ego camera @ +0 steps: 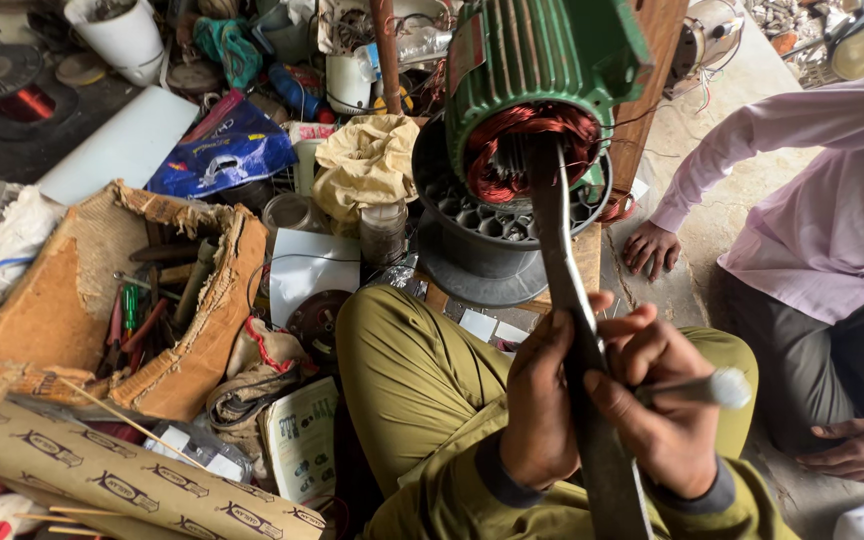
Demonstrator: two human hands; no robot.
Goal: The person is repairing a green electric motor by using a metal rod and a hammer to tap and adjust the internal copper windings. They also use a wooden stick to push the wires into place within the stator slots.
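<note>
A long flat metal bar runs from the near edge of the scene up into the open end of a green motor. Its far tip rests among the shiny copper wire coils inside the motor. The bar looks stiff and heavy — it would not bend easily, and bare metal can slip in a sweaty grip. The best place to hold it seems to be low down, near the person, where both hands are now.

The left hand is wrapped tight around the bar, fingers clenched on it. The right hand sits just beside it on the right side of the bar. Its fingers are closed on a thin grey rod with a pale tip, which sticks out to the right, and they seem to press on the bar too.

The copper wires look thin and easy to scratch or tear, so they are the fragile part. The motor looks very heavy. It stands on a round grey ribbed part.

Near the hands is the person's knee in olive green trousers. On the left lies a torn cardboard box with screwdrivers and tools inside — and a blue bag farther off. On the right sits another person in a pink shirt, with one hand on the floor.
</note>
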